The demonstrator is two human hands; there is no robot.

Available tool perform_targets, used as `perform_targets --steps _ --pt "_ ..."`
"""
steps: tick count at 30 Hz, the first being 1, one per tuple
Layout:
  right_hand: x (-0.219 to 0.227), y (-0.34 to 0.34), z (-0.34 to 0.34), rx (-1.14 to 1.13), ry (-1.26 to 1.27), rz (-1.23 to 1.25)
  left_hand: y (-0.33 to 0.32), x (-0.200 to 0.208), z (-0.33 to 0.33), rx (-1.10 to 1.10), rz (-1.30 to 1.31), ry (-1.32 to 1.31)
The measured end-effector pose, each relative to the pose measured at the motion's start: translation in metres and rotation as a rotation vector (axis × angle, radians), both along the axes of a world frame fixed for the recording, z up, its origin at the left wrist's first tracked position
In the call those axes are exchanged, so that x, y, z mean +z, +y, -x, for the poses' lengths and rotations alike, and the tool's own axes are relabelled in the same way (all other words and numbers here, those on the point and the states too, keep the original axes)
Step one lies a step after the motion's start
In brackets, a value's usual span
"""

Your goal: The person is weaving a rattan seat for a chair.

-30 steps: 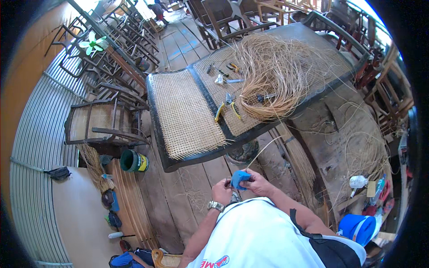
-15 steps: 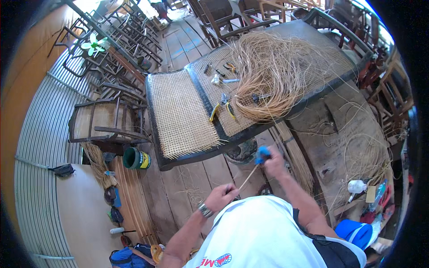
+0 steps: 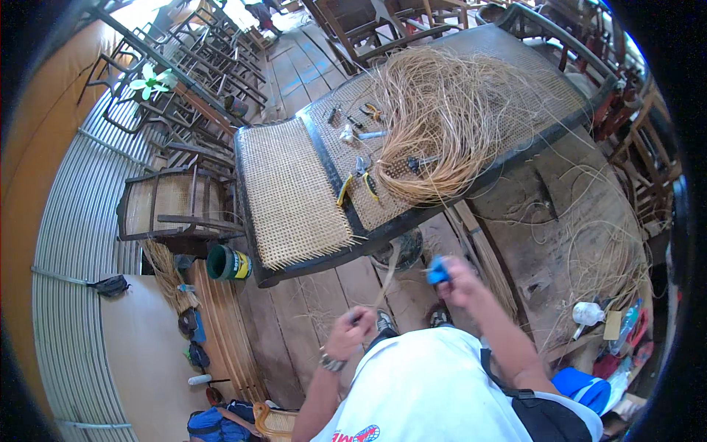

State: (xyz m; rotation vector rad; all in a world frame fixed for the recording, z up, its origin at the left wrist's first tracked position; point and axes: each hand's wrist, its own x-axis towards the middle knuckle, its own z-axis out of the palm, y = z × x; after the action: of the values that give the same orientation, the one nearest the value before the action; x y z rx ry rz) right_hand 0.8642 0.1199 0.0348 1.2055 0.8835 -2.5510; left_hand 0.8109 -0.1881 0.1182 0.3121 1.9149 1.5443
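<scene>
My left hand [image 3: 345, 337], with a watch at its wrist, is closed around the lower end of a thin tan strip [image 3: 387, 280]. The strip slants upward and its upper end is blurred. My right hand [image 3: 462, 283] is closed on a small bright blue object [image 3: 438, 271] whose kind I cannot make out. A gap separates the blue object from the strip. Both hands are in front of my white shirt, on the near side of a long dark-framed bench with woven cane panels [image 3: 294, 191].
On the bench lie a large bundle of loose cane strands [image 3: 442, 125], yellow-handled pliers [image 3: 361, 177] and a small hammer [image 3: 361, 135]. A dark bucket [image 3: 406, 254] stands by its near edge, a green bucket [image 3: 227, 263] to the left. Chair frames are stacked at the far left.
The blue object has come away from the strip as my right hand moved slightly right and down. My left hand moved a little left, and the strip now points more steeply upward.
</scene>
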Motion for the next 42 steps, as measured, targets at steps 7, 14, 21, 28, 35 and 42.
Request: perform_targets --steps 7,14,21,28,35,42 --pt "0.025 -0.082 -0.02 0.438 0.428 0.206 0.063 -0.009 -0.018 0.067 0.276 0.128" --pt "0.012 -0.075 -0.025 0.467 0.517 -0.416 0.074 -0.014 -0.025 -0.102 0.332 0.137" --pt "0.012 -0.047 -0.023 0.329 0.564 -0.274 0.056 0.006 -0.033 -0.144 0.332 0.37" --pt "-0.009 0.147 -0.063 -0.45 0.293 -0.292 -0.181 -0.085 -0.034 -0.14 1.109 0.533" --pt "-0.091 0.268 -0.121 0.155 -0.415 -1.553 -0.349 -0.185 -0.063 -0.267 1.597 0.133" --pt "-0.045 0.219 -0.08 -0.002 -0.479 -2.006 -0.176 -0.126 -0.073 0.215 1.204 0.461"
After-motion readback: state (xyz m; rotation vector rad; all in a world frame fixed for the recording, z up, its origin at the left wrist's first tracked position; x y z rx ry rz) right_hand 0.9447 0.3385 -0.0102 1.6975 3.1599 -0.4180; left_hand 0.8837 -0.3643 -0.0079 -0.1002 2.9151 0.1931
